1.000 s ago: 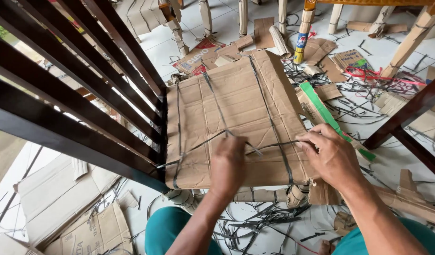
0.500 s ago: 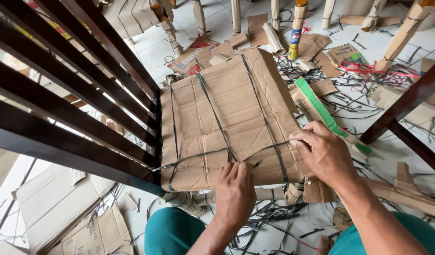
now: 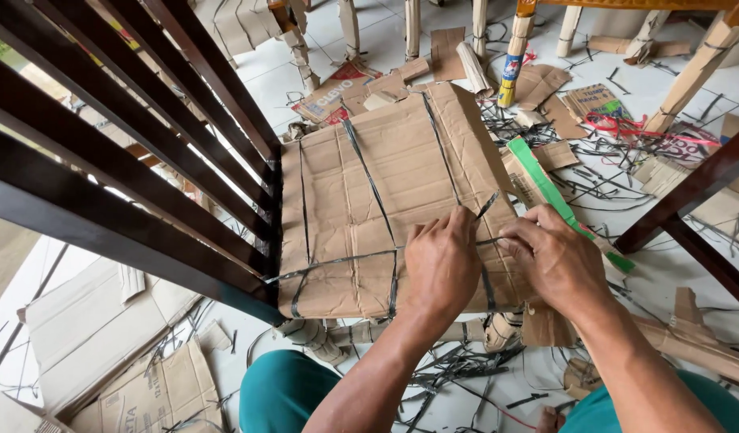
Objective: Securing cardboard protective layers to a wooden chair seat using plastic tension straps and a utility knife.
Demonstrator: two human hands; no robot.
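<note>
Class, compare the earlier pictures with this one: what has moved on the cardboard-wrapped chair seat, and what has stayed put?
The left hand slid right along the black strap to meet the right hand, and the strap's loose end now sticks up by its fingertips. The right hand, cardboard and other straps stayed put.

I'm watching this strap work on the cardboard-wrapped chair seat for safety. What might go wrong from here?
Both hands work close together on one thin black strap: the left hand pinches its loose end and the right hand presses beside it, so a slip might nick a finger. A sharp tug might also tear the creased cardboard cover. The cut strap scraps littering the floor near the knees look like a slipping hazard.
</note>
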